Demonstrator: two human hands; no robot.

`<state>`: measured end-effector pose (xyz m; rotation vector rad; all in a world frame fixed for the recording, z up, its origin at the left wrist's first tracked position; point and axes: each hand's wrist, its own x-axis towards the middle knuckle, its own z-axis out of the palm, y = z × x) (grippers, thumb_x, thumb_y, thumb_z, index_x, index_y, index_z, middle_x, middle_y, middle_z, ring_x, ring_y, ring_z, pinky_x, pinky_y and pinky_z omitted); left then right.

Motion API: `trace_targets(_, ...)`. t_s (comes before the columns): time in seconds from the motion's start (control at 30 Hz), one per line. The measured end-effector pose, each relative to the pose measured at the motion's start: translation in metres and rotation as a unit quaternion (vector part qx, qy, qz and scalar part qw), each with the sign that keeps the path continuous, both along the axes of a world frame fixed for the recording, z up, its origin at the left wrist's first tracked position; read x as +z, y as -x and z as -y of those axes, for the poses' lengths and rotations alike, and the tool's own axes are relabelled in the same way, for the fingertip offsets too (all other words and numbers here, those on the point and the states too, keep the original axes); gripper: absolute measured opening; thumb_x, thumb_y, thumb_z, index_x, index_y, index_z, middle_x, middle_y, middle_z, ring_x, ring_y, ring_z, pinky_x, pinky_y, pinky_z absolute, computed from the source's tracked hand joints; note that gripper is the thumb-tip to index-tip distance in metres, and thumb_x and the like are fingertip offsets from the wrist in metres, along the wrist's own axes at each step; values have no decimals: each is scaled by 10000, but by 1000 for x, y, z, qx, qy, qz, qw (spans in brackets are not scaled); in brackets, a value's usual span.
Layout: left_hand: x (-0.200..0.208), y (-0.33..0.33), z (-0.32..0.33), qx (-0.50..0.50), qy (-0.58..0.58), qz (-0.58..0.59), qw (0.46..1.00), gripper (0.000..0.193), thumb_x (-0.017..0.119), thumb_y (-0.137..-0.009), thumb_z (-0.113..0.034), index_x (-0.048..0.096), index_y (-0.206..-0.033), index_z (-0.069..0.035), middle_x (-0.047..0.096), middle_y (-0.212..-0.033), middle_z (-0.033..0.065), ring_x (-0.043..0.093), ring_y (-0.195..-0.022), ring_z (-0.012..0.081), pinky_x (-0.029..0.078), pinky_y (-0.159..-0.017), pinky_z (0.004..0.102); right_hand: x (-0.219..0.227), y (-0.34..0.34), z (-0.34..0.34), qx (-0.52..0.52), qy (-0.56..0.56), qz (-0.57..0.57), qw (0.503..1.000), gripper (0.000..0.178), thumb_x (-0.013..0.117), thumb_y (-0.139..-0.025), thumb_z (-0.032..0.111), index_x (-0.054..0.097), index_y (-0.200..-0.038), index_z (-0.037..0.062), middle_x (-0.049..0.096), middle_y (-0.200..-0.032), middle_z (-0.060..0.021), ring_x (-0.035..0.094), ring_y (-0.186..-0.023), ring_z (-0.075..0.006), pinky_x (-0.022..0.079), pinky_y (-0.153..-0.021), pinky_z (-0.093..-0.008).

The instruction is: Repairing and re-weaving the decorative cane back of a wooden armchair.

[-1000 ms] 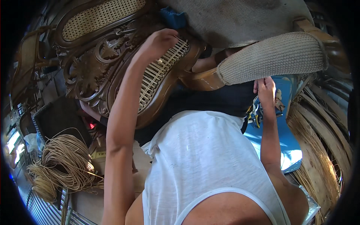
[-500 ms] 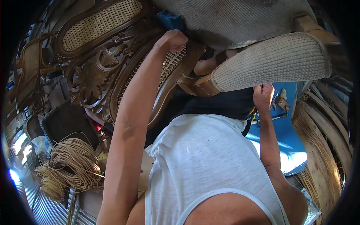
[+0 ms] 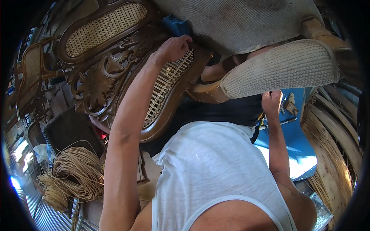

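A carved brown wooden chair frame (image 3: 111, 82) leans across my lap, with an open cane lattice (image 3: 163, 90) stretched inside its curved panel. Over the far end of that lattice is my left hand (image 3: 174, 48), its fingers curled closed; whatever lies between them is too small to make out. Below the chair's padded armrest (image 3: 281, 71), covered in ribbed beige cloth, my right hand (image 3: 272, 103) is closed too. Its fingertips are partly hidden by the armrest, and I cannot see what they hold. Close to that hand are a few small tools (image 3: 290, 107).
A finished oval cane panel (image 3: 106, 29) sits at the upper left in the frame. Coiled cane strands (image 3: 79, 171) lie at lower left. On the right, a blue seat (image 3: 285, 142) stands beside long bundled cane (image 3: 327, 146). A blue cloth (image 3: 176, 25) is behind my left hand.
My left hand and forearm have shifted slightly left and down, uncovering more of the lattice. The chair frame and armrest have moved a little downward in view. My right hand stays below the armrest.
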<state>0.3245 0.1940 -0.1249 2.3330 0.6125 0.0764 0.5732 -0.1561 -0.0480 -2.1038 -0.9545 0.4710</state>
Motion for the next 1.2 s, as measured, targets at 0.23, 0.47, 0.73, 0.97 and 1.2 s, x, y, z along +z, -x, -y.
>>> trace_targets(0.23,10,-9,9,-55,-28,-21,998,416,568,-902,-84,616,-1309,-7,743,-906,206,719,-909,397,558,-835,494,-3,-2,0,5,-33,62,998,70,593,-950,13,631,-938,-44,598,-682,-115,576,-612,-161,486,-606,-335)
trace_targets(0.47,12,6,14,9,56,-24,998,694,621,-903,-80,402,-1560,-32,776,-1044,153,735,-975,359,563,-865,441,-7,-3,-3,23,-52,114,992,80,594,-886,-15,626,-822,-52,625,-701,-163,606,-613,-240,493,-627,-369)
trace_targets(0.73,11,-11,2,18,39,-33,999,709,685,-892,-98,416,-1546,-45,779,-956,148,733,-968,366,567,-881,439,-11,-8,2,38,-34,107,993,147,640,-959,70,624,-863,-39,603,-685,-127,568,-623,-181,484,-618,-347)
trace_targets(0.97,11,-33,-1,-168,-132,-112,971,265,643,-892,-89,708,-1149,-72,744,-1005,185,725,-989,387,585,-881,470,-11,-8,6,14,-1,65,998,243,687,-1004,158,605,-879,-35,583,-667,-74,514,-626,-114,470,-592,-324)
trace_targets(1.2,15,-32,4,-215,-168,-97,957,138,584,-926,-93,721,-937,-78,748,-959,149,736,-976,362,601,-849,458,-19,-9,7,1,-18,51,999,290,697,-1013,179,571,-834,-11,554,-652,-50,471,-641,-88,451,-575,-307)
